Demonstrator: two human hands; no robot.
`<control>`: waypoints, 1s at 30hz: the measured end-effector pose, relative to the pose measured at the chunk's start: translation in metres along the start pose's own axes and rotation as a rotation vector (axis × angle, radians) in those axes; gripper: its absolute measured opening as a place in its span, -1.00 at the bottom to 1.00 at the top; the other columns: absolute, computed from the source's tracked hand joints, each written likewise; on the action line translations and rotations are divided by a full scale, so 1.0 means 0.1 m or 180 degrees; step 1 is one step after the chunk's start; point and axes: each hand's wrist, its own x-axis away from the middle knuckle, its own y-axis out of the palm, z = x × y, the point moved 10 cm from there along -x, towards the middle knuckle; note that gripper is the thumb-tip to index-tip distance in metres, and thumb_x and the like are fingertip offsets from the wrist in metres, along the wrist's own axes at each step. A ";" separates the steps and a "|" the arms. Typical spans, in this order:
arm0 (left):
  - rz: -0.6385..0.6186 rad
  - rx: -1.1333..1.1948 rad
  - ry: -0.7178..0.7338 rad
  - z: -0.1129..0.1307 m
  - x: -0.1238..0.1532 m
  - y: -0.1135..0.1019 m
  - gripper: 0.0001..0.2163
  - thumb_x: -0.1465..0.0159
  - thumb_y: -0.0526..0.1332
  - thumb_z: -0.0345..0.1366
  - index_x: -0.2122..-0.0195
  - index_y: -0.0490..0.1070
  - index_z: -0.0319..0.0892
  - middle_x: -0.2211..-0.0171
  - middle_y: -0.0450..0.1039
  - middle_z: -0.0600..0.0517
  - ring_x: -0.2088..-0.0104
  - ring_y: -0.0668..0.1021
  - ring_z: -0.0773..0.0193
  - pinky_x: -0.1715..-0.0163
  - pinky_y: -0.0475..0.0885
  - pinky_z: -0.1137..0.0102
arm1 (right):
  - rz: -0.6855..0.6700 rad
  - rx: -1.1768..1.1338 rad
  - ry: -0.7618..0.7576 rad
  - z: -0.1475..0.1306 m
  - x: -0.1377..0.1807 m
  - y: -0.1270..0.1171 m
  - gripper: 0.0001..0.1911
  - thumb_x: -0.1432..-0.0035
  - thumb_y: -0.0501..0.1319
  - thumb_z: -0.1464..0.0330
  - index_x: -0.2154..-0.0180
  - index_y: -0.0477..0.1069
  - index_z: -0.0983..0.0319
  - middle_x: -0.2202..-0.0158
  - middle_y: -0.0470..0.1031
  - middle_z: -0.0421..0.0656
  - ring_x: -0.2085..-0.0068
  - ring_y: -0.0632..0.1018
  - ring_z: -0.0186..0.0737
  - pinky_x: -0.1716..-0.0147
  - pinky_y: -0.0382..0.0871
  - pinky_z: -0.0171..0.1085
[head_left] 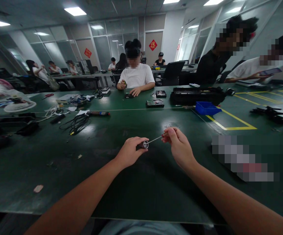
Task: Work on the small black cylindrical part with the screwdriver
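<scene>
Wrapping its grip round a little cylinder (145,144) mid-frame, the left hand (129,151) probably has the open end facing out so the thin-shafted tool (155,139) pinched in the right hand (180,147) can reach it easily.

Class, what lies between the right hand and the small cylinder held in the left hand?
In the head view, a thin metal rod bridges the gap, running from the right hand to the open end of the cylinder.
</scene>
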 end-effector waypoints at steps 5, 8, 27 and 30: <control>-0.0028 0.0004 -0.0015 -0.01 0.00 0.01 -0.65 -0.27 0.33 -0.35 -0.08 0.47 -0.04 0.03 0.53 0.01 0.01 0.52 0.14 -0.13 0.32 0.19 | -0.0075 0.0388 -0.0188 -0.11 0.03 0.03 -0.68 -0.36 0.06 0.08 0.22 0.39 0.17 0.36 0.49 -0.15 0.33 0.52 -0.19 0.25 0.43 -0.15; -0.0060 -0.0035 -0.0010 -0.01 0.00 0.02 -0.64 -0.26 0.33 -0.34 -0.09 0.47 -0.03 0.03 0.54 0.01 0.00 0.52 0.13 -0.13 0.32 0.18 | -0.0088 0.0444 -0.0234 -0.15 0.03 0.04 -0.69 -0.36 0.05 0.09 0.22 0.39 0.17 0.37 0.49 -0.15 0.33 0.52 -0.18 0.26 0.43 -0.15; -0.0050 -0.0161 -0.0018 -0.02 -0.01 0.02 -0.63 -0.26 0.34 -0.32 -0.10 0.45 -0.03 0.06 0.54 0.00 0.03 0.52 0.12 -0.09 0.31 0.17 | -0.0373 0.0910 -0.0548 -0.33 0.09 0.14 -0.74 -0.36 0.06 0.13 0.22 0.38 0.15 0.34 0.56 -0.12 0.31 0.57 -0.15 0.25 0.42 -0.16; -0.0124 -0.0173 -0.0033 -0.01 0.00 0.04 -0.63 -0.27 0.34 -0.33 -0.10 0.45 -0.02 0.05 0.54 0.01 0.02 0.52 0.11 -0.10 0.30 0.16 | -0.0361 0.0931 -0.0361 -0.29 0.06 0.11 -0.70 -0.32 0.12 0.09 0.28 0.41 0.17 0.42 0.55 -0.14 0.38 0.55 -0.17 0.32 0.40 -0.18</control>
